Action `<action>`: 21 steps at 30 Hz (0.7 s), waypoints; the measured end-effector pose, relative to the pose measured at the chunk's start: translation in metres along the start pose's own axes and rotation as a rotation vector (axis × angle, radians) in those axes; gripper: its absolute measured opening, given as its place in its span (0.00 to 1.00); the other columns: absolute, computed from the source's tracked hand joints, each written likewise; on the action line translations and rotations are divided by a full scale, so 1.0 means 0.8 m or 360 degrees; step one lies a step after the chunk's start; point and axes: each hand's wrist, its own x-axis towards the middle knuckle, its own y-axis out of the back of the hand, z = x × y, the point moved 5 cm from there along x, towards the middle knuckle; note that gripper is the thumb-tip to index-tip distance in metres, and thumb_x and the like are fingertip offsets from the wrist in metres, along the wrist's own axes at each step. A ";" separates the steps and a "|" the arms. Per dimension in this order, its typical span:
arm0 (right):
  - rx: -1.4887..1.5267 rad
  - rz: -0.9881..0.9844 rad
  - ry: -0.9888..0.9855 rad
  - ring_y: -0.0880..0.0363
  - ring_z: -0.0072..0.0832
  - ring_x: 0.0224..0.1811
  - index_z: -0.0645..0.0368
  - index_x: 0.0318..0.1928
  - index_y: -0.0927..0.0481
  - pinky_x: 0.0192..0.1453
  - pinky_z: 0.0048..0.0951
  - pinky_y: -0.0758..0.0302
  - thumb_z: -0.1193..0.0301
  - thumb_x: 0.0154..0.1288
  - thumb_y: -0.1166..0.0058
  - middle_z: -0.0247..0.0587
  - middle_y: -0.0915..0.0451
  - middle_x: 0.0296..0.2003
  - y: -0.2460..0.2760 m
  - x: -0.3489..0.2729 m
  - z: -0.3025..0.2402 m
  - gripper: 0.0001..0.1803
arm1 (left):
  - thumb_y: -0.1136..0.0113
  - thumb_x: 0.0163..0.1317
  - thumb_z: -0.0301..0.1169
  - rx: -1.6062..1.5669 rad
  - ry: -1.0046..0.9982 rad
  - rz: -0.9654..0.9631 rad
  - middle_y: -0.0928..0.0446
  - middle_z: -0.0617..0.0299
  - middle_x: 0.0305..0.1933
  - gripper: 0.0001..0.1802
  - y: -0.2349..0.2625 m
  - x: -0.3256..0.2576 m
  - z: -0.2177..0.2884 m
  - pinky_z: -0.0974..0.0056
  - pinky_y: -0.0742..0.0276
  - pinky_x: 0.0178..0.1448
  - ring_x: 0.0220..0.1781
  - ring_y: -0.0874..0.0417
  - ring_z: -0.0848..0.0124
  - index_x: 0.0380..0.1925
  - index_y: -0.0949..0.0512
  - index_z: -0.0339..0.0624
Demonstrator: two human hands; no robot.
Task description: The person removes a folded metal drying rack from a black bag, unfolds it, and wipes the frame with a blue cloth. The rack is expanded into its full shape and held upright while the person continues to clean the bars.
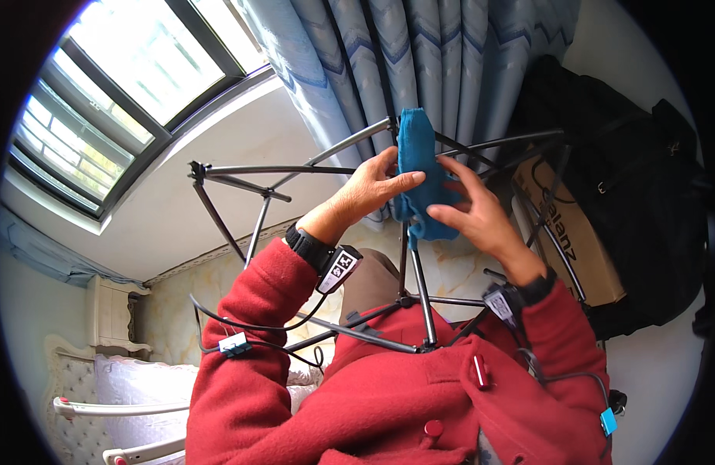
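A folded teal-blue cloth piece [416,147] stands upright in front of my chest, beside a corner of a dark metal folding frame [280,169]. A thin loop or strap dangles from its lower end. My left hand [363,195] grips its left side, the thumb lying across the front and the fingers partly hidden behind. On the other side, my right hand [483,215] curls about the cloth's right edge, with thumb and forefinger spread apart on its front. The frame's crossing tubes spread to both sides and down to my lap.
A brown cardboard box [586,248] and a large black bag [644,201] lie at the right. Blue patterned curtains [373,46] hang ahead, next to a window [140,85]. A tufted bed [78,380] is at lower left. Cabled devices [340,271] sit on both my wrists.
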 end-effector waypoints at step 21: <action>0.0259 -0.0586 0.0119 0.21 0.23 0.42 0.54 0.46 0.17 0.48 0.28 0.24 0.75 0.62 0.41 0.31 0.20 0.38 -0.057 -0.066 0.002 0.11 | 0.64 0.67 0.70 -0.1124 -0.0165 0.0523 0.36 0.65 0.25 0.36 0.026 -0.027 -0.027 0.62 0.35 0.45 0.28 0.35 0.69 0.26 0.34 0.46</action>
